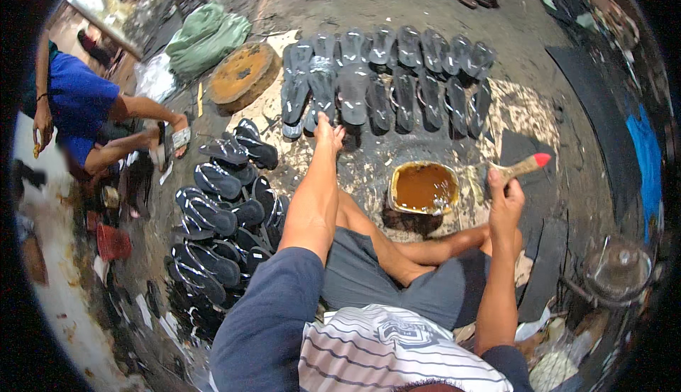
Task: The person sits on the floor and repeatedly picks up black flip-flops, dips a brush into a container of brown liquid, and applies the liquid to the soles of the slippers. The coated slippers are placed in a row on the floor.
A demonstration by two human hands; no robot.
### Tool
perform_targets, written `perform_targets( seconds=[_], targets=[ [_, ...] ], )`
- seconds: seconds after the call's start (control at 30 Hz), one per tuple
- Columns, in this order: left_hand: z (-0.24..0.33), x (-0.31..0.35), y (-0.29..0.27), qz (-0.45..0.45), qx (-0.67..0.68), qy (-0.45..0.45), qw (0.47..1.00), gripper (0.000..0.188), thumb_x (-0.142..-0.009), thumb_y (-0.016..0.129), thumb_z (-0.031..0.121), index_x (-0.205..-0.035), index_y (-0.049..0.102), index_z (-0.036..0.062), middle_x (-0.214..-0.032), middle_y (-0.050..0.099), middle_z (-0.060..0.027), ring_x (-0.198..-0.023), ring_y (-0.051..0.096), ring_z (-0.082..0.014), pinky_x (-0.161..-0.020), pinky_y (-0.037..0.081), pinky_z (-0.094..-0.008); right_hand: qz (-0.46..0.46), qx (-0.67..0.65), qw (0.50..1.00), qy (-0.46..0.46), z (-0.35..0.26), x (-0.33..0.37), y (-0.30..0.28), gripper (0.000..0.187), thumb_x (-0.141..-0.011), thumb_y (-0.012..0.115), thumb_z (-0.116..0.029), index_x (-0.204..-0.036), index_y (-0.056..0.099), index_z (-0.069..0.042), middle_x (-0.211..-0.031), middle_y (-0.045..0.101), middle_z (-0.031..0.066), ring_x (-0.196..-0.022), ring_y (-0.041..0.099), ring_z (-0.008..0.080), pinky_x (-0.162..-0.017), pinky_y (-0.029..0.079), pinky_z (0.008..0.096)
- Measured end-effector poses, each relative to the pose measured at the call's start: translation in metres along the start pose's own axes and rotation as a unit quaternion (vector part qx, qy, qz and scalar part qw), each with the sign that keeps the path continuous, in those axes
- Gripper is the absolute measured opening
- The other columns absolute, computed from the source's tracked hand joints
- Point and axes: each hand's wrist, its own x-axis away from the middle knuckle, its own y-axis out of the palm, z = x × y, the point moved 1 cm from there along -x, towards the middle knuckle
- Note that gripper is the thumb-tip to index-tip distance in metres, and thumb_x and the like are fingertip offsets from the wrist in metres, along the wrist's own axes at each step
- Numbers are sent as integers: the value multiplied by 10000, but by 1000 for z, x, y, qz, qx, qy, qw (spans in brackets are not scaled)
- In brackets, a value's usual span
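Note:
My left hand (pixel 330 132) reaches forward to the near end of a black sandal (pixel 323 93) in the front row, touching it with fingers apart. In my right hand (pixel 506 197) is a brush (pixel 521 169) with a pale handle and red tip, held up at the right. Between and ahead of my hands, a squarish tub (pixel 423 188) holds brown, glossy liquid. Two rows of black sandals, among them one flat sole (pixel 352 98), lie side by side in front of me.
Black strapped sandals (pixel 206 211) are piled at my left. Farther left sits a person in blue shorts (pixel 81 91), beside a round wooden block (pixel 244 76) and green sack (pixel 206 37). Black sheets (pixel 592 119) and a metal pot (pixel 617 271) lie right.

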Motion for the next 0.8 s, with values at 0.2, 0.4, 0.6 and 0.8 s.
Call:
perform_targets(
  seconds=[0.2,0.4,0.6,0.8],
  targets=[
    [78,51,-26,-119,-499,408,755,404,-901,691,395,-1225,696,154,-1312,649,-111,-1114,646,-298,-944,488,-469,4,46,999,7,56,-19,-23,301,-1002,649,-342,-1083,680,-54,-949,637,-39,-815,538,54,-706,414,232],
    [226,156,-239,368,-587,527,493,603,-690,841,512,-1110,668,116,-1262,600,-151,-1217,528,-353,-1022,373,-527,-13,42,998,52,110,-27,-36,418,-1002,632,-371,-1226,647,-18,-1081,661,25,-942,582,113,-792,449,270],
    [228,184,-315,379,-735,309,470,521,-852,572,595,-1029,743,136,-1073,714,-185,-1129,622,-372,-948,430,-526,-117,222,965,70,36,-8,35,471,-936,695,-426,-1128,734,2,-915,734,60,-782,639,161,-720,508,337],
    [135,268,-196,35,-536,548,641,191,-983,576,112,-1136,669,48,-1050,633,-100,-884,594,-236,-882,466,-371,-216,355,891,-184,104,-9,48,303,-852,759,-338,-1023,737,-89,-896,707,184,-857,660,375,-795,507,503]
  ],
)
